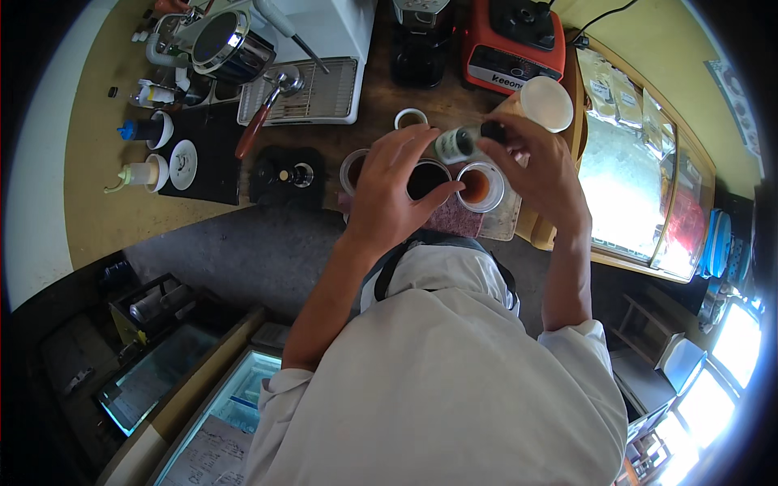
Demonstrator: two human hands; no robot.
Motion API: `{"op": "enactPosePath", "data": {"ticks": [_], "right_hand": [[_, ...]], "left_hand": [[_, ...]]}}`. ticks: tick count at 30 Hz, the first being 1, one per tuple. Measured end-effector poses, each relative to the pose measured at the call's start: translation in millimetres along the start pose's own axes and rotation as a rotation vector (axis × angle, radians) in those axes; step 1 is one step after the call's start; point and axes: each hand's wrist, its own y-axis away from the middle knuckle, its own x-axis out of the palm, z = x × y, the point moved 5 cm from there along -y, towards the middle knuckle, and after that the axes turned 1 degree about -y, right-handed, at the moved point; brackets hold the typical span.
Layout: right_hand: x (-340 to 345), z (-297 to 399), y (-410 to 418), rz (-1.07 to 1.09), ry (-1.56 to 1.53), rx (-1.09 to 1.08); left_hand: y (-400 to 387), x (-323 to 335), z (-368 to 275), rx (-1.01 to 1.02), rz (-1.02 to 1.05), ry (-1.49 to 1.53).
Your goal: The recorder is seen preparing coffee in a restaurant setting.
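My left hand (pixel 389 194) arches over a cup of dark liquid (pixel 428 180), its thumb stretched toward a clear plastic cup with reddish-brown liquid (pixel 480 187). Its fingertips reach the left end of a small labelled bottle (pixel 448 146), but whether they grip it is unclear. At the bottle's other end, my right hand (pixel 535 158) pinches a black cap (pixel 493 132). The bottle lies tilted above the cups; I cannot tell whether cap and bottle are joined. Another clear cup (pixel 352 170) is partly hidden behind my left hand. A small white cup (pixel 411 118) stands just beyond.
An espresso machine's drip tray (pixel 340 91) bears a portafilter (pixel 267 112). A red blender base (pixel 513 48) and a tall pale container (pixel 546 104) stand behind my right hand. A lit glass display case (pixel 626 176) borders the right. A black tamping mat (pixel 285 182) lies left.
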Motion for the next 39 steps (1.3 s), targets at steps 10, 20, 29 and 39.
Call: {"op": "enactPosePath", "data": {"ticks": [10,20,29,39], "right_hand": [[-1,11,28,0.089,-0.161,-0.007],[4,13,27,0.038,-0.153,-0.068],[12,28,16,-0.003,-0.034,0.084],[36,29,8,-0.003,0.015,0.05]], "left_hand": [[-2,19,3,-0.042,0.321,0.184],[-16,14,13,0.019,0.459,0.176],[-23,1,23,0.078,0.438,0.152],[-32,-17,25,0.142,0.548,0.182]]}}
